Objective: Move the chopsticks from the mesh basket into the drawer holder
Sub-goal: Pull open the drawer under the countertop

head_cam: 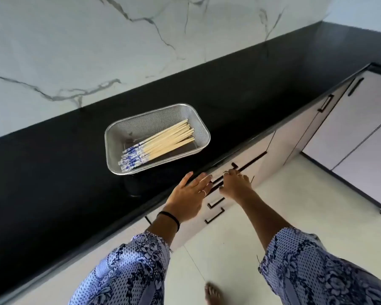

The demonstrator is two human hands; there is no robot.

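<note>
A silver mesh basket [117,133] sits on the black countertop [53,183]. In it lies a bundle of several pale wooden chopsticks [163,139] with blue-and-white patterned ends. My left hand [189,194] hovers flat at the counter's front edge, fingers apart, holding nothing. My right hand [235,183] is curled around the black handle [249,165] of the top drawer below the counter. The drawer is closed, so its holder is hidden.
More black handles [216,214] mark the lower drawers. White cabinet doors [350,128] run along the right. A marble wall [119,51] backs the counter. My bare foot [213,293] stands on the pale floor.
</note>
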